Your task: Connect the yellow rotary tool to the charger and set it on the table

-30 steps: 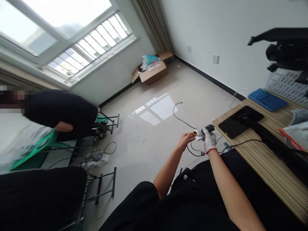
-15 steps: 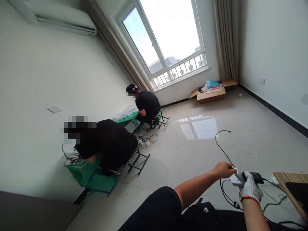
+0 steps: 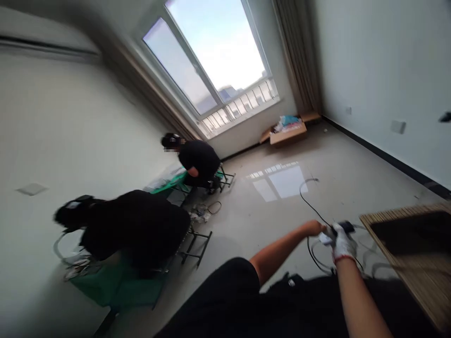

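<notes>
Hiding part of dark block (image 3: pixel 347 227): right hand (image 3: pixel 344 242)

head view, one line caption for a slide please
Gloved right hand holding a dark block, bare left hand beside it, over a shiny floor.

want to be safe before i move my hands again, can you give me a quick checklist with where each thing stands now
1. Both hands gloved: not ok. The right hand wears a white glove; the left hand is bare.
2. Dark block held: ok, in the right hand.
3. Left fingers' grip: cannot tell; blur hides what they pinch.
4. White piece firmly joined to anything: cannot tell, too blurred.
5. Cord off the floor: not ok, its far end lies on the floor.
6. Hands clear of the nearer co-worker and farther co-worker: ok, both sit well apart.
</notes>
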`<move>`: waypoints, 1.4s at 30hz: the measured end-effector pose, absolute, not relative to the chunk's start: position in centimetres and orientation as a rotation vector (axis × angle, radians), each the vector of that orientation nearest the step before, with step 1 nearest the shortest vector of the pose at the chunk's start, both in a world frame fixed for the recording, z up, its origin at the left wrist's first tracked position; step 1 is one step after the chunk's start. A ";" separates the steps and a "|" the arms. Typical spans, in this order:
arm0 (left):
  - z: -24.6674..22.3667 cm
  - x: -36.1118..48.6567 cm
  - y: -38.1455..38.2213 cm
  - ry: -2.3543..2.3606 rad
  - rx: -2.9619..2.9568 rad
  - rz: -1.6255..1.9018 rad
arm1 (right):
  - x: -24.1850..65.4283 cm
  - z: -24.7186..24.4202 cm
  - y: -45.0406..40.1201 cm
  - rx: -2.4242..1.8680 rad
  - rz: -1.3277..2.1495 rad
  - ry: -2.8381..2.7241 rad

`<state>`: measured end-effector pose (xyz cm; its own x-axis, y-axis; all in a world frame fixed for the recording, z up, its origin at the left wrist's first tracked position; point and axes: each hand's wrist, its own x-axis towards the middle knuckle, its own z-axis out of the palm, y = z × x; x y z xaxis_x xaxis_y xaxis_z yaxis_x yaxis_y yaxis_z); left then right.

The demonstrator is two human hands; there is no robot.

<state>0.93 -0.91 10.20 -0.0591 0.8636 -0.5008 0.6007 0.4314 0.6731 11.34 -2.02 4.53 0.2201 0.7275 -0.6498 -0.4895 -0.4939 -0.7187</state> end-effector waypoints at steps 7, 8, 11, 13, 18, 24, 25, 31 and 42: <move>6.4 0.2 0.1 1.796 1.276 0.180 | 11.6 0.7 -0.4 -1.431 1.565 -0.199; 5.9 0.2 0.1 1.793 1.293 0.176 | 11.8 0.3 -0.2 -1.425 1.574 -0.200; 5.3 0.0 -0.3 1.805 1.335 0.185 | 12.2 -0.4 0.0 -1.407 1.600 -0.216; 5.1 -0.1 -0.6 1.822 1.354 0.211 | 12.4 -0.6 0.0 -1.392 1.616 -0.239; 5.0 -0.5 -1.2 1.843 1.390 0.304 | 11.9 -0.6 0.1 -1.348 1.629 -0.306; 5.1 -0.5 -3.2 1.834 1.393 0.397 | 9.6 -0.8 0.0 -1.340 1.596 -0.399; 5.1 -0.5 -3.6 1.829 1.388 0.405 | 9.3 -0.9 0.0 -1.342 1.594 -0.414; 5.7 -1.9 -4.9 1.782 1.298 0.430 | 8.7 -1.3 -0.2 -1.328 1.628 -0.507; 4.1 -5.9 -2.0 1.254 1.020 0.498 | 10.3 0.7 -1.5 -1.222 1.873 -0.731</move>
<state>-5.89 -2.04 4.11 0.2873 0.7930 -0.5373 0.2085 0.4957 0.8431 10.29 -1.55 0.70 -0.2446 0.8398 -0.4846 -0.2896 -0.5403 -0.7901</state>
